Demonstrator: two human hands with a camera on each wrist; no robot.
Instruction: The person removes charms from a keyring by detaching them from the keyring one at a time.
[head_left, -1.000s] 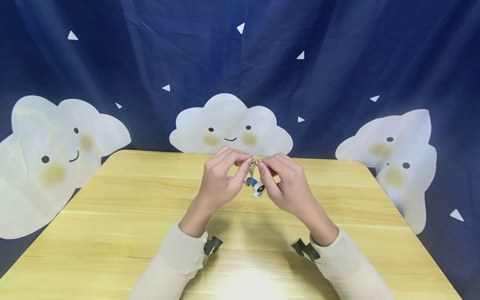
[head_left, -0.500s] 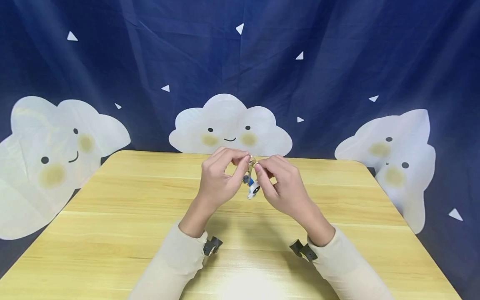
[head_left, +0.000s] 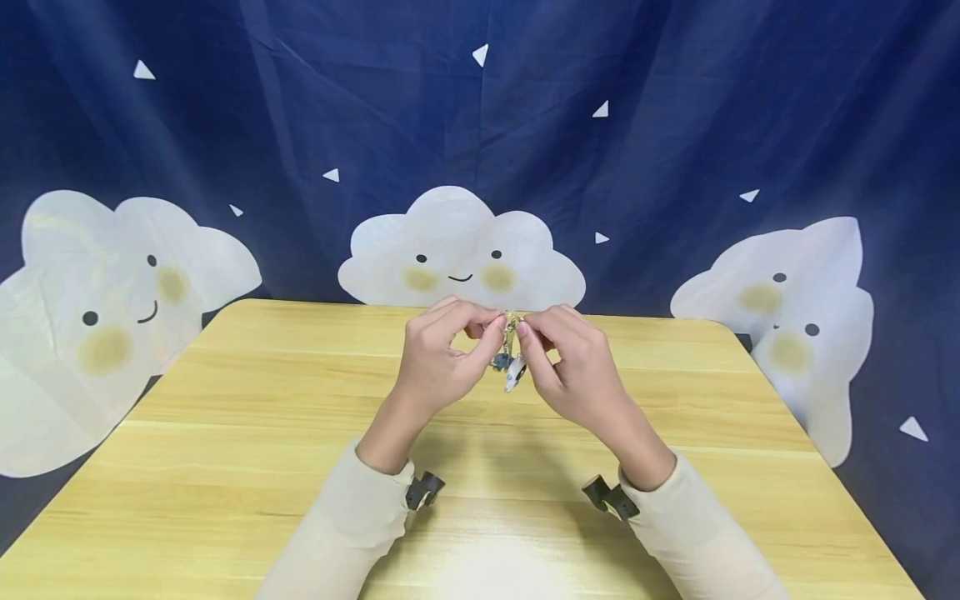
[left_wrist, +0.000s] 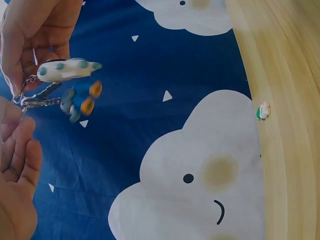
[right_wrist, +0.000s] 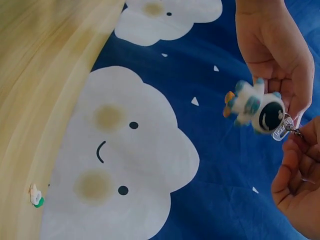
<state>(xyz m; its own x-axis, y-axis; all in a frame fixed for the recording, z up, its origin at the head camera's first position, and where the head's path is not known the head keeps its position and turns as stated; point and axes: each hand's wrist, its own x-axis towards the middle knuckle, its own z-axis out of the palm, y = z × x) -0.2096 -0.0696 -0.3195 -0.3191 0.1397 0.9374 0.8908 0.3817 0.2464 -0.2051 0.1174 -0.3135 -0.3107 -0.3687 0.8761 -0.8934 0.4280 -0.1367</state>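
Note:
Above the far part of the table, both hands hold a keychain between them, in the head view. My left hand (head_left: 446, 350) pinches its metal hardware between thumb and fingers. From the other side my right hand (head_left: 572, 354) pinches it, fingertips close to the left ones. A white astronaut figurine (right_wrist: 250, 104) with a dark visor and teal spots hangs from it, beside a small clear tag (right_wrist: 283, 129). Next to it dangles a blue and grey figurine (left_wrist: 77, 100) with orange feet, on a silver chain (left_wrist: 47, 102). Fingertips partly hide the rings.
A light wooden table (head_left: 480, 467) spreads beneath the hands. A small white and green item (left_wrist: 263, 111) lies on it in both wrist views. Behind the table hangs a dark blue curtain (head_left: 420, 108) with smiling clouds. Black wrist devices (head_left: 425, 492) sit at both cuffs.
Both hands shifted slightly left, the right more, then came back right. The figurines swung and turned below the fingers; the white one now shows more of its side. Both hands still pinch the keychain.

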